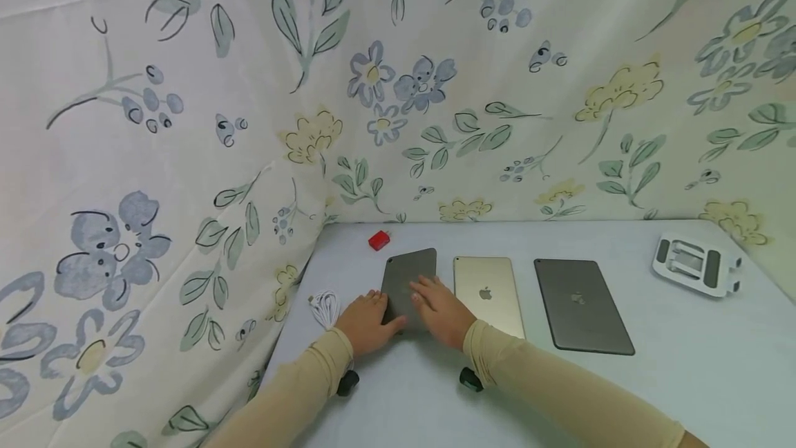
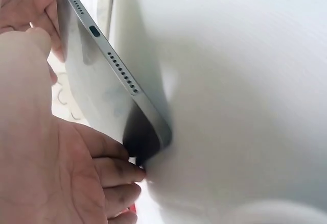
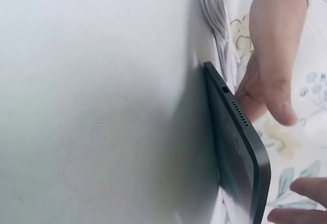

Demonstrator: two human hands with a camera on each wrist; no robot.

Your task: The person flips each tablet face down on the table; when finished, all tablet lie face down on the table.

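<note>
A dark grey tablet (image 1: 407, 265) is tilted on the white table, its camera-side back facing up in the head view. Its left long edge is low at the tabletop and the right one raised, as the right wrist view shows at the port end of the tablet (image 3: 240, 114). Along the low edge lie the fingers of my left hand (image 1: 367, 323), loosely straight, with the thumb held out over the back. My right hand (image 1: 440, 310) reaches over the raised side, its extended fingers against the back. In the left wrist view, the left fingertips (image 2: 120, 170) are close to the low corner.
Right of the tilted tablet lie a gold tablet (image 1: 488, 292) and another dark grey tablet (image 1: 581, 303). A white folding stand (image 1: 693, 265) sits farther right. A red charger plug (image 1: 378, 240) and a coiled white cable (image 1: 325, 308) are at left. Floral cloth (image 1: 398, 109) hangs behind.
</note>
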